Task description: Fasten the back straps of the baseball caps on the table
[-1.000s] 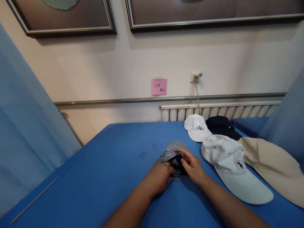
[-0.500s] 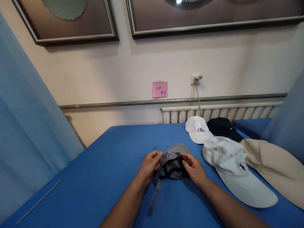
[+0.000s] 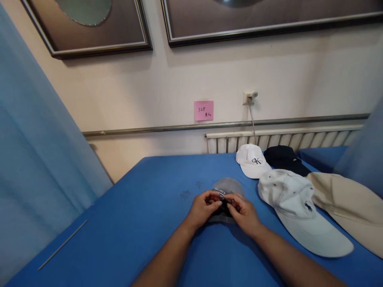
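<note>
A grey cap (image 3: 229, 185) lies on the blue table (image 3: 143, 223) just ahead of me. My left hand (image 3: 204, 208) and my right hand (image 3: 244, 212) meet over its near edge. Both sets of fingers pinch the dark back part of the cap, which they mostly cover. To the right lie a pale cap with a small dark logo (image 3: 296, 205) and a beige cap (image 3: 347, 207). Further back sit a white cap with black letters (image 3: 251, 159) and a dark navy cap (image 3: 284, 157).
A thin rod (image 3: 62, 244) lies at the table's left edge. Blue curtains (image 3: 36, 167) hang on both sides. Behind the table stand a white radiator (image 3: 287, 139), a wall socket with a cable (image 3: 249, 97) and a pink note (image 3: 204, 110).
My hands have drawn together over the cap's back. The strap that hung loose toward me half a second ago is no longer in sight.
</note>
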Demonstrator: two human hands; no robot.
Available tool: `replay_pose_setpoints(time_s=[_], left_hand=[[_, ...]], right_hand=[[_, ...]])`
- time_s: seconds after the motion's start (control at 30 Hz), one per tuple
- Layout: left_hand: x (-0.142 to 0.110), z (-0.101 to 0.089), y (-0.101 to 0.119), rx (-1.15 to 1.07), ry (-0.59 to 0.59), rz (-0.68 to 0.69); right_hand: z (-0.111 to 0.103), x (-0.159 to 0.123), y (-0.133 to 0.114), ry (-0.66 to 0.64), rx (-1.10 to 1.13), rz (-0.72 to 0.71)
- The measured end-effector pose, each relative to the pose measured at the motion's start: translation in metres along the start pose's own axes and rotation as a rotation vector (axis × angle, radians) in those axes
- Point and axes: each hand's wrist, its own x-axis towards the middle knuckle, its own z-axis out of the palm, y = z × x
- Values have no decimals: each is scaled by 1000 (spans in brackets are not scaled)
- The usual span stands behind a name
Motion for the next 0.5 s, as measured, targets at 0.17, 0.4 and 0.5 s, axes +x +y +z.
replay_pose_setpoints(time_s=[0.17,0.4,0.5], left_hand=[[-1,5,-1,25,38,18],[-1,7,2,26,-13,1],[-1,8,1,40,-23,22]], right_hand=[[-1,-2,-15,-54,36,-28],[5,2,-17,-11,399,258],[5,4,-17,-45,452,326]])
